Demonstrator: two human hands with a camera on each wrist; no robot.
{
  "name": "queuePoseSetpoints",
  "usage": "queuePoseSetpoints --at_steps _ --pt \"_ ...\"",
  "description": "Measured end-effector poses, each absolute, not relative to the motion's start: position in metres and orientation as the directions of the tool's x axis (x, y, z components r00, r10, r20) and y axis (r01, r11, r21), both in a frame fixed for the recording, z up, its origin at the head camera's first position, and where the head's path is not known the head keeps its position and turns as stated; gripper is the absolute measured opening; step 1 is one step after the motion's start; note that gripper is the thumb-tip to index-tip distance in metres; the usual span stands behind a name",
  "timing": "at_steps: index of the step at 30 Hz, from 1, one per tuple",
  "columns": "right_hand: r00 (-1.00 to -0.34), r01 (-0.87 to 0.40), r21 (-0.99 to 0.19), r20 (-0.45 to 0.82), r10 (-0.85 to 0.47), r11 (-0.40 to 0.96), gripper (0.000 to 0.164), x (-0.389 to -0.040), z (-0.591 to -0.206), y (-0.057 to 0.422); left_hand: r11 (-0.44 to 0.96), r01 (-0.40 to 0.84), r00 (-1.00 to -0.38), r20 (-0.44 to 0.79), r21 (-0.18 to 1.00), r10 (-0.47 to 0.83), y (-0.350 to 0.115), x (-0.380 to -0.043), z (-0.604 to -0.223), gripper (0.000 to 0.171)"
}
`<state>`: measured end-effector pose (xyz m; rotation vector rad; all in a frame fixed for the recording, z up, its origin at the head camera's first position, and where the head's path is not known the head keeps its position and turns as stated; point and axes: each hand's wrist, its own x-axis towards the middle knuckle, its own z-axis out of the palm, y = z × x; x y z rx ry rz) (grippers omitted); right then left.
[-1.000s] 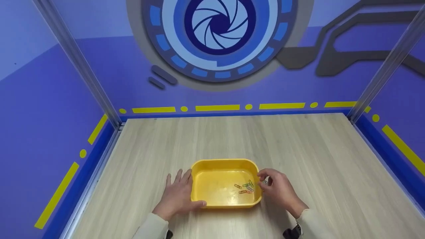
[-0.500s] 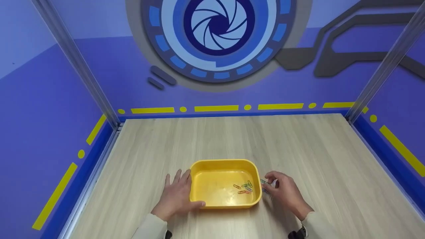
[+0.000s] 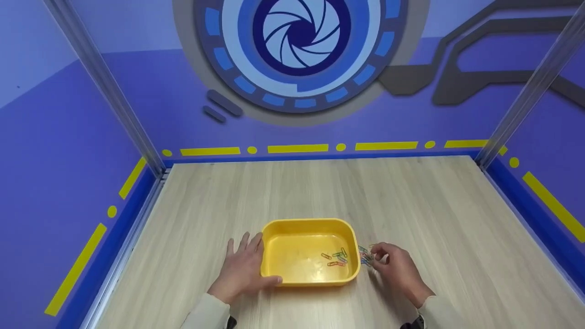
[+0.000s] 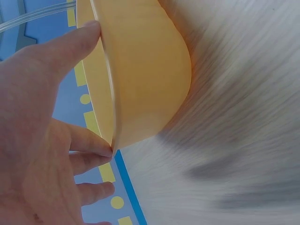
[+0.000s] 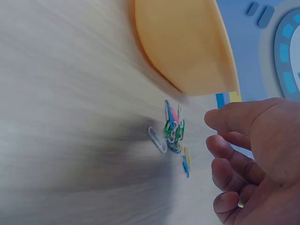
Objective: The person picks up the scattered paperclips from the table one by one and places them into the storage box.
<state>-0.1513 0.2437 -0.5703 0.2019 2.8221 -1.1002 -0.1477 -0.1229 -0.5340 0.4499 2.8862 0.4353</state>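
A yellow plastic tray [image 3: 311, 222] sits on the table, with several coloured paper clips [image 3: 337, 263] inside at its right end. My left hand [image 3: 244, 269] rests at its left end, fingers nearly straight; in the left wrist view the thumb and a fingertip touch the rim [image 4: 111, 79]. Just outside the right wall lies a small pile of paper clips [image 5: 173, 126], partly behind my right hand [image 3: 397, 265] in the head view. That hand hovers by the pile, fingers loosely bent, thumb and fingertips apart. A tiny bright spot near its little finger is unclear.
The light wood table [image 3: 301, 187] runs back to a blue patterned wall [image 3: 292, 132]. Side walls with metal corner posts [image 3: 114, 91] stand left and right. A white paper clip [image 5: 157, 139] lies slightly off the pile.
My right hand has moved right, from the tray's right rim to the pile outside it, uncovering more of the pile. My left hand and the tray have stayed in place.
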Motion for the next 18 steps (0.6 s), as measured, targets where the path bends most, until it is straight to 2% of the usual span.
queuePoseSetpoints --at_steps 11,18 --pt "-0.959 0.258 -0.62 -0.259 0.117 0.741 0.02 -0.15 -0.579 0.247 0.913 0.269 -0.935 -0.144 0.307 0.324 -0.123 -0.147 -0.535 0.107" --pt "-0.95 0.272 -0.572 -0.288 0.121 0.774 0.024 -0.151 -0.584 0.247 0.914 0.25 -0.938 -0.157 0.319 0.31 -0.123 -0.148 -0.535 0.106"
